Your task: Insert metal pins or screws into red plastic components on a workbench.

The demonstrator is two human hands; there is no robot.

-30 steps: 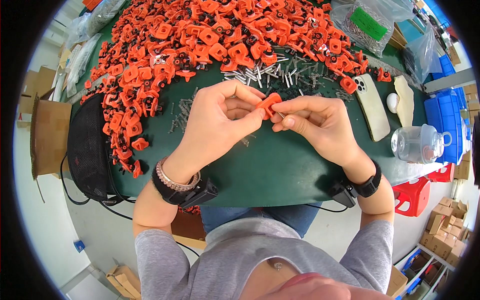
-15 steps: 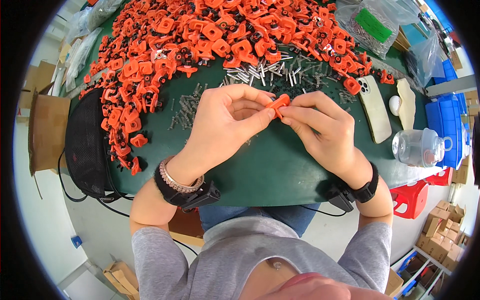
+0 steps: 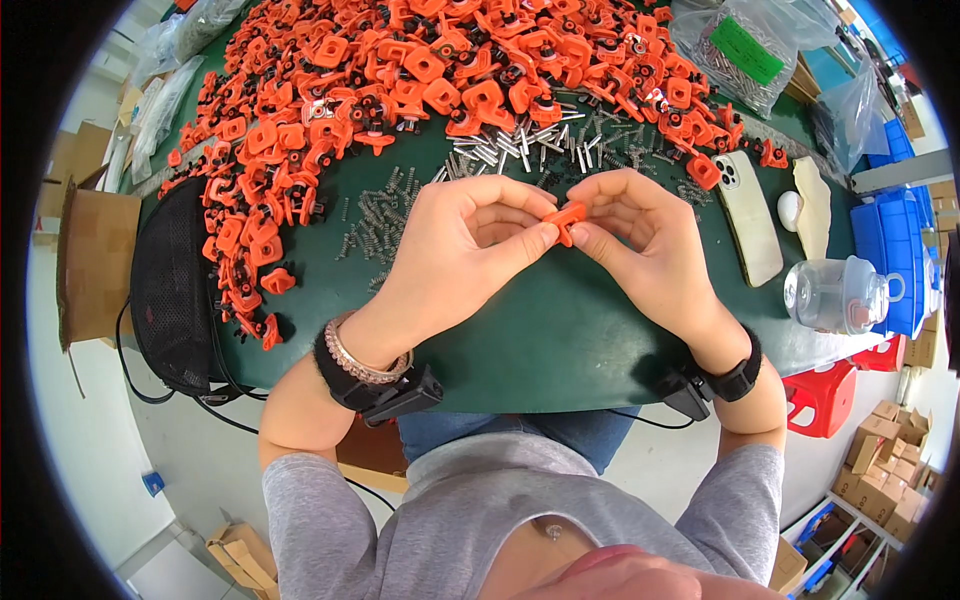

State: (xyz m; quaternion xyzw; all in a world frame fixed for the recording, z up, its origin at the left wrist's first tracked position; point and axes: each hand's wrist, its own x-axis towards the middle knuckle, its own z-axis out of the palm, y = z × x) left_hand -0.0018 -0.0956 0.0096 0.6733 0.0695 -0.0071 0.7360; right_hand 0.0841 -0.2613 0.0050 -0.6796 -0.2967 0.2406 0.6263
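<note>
Right fingers and thumb have closed in on the small orange piece over the last half second: my right hand now curls round its right end, index fingertip at the far side and thumb on the near side. My left hand has shifted only slightly, and the piece has come a touch toward me and to the right. A second ago a thin metal pin showed at my right fingertips; it is out of sight now, and I cannot tell whether it sits inside the piece or behind my fingers. To my judgement, this two-sided hold steadies the piece for close fingertip work.

Both grips are narrow: left thumb and forefinger pinch the left end, and my right fingertips press at the other. I hold it above the green table, nearer to me than the loose metal pins and the springs. Beyond them lies the heap of orange parts.

As for labels, a green one lies on the clear bag and dark printing marks the brown cartons; I can read neither.
</note>
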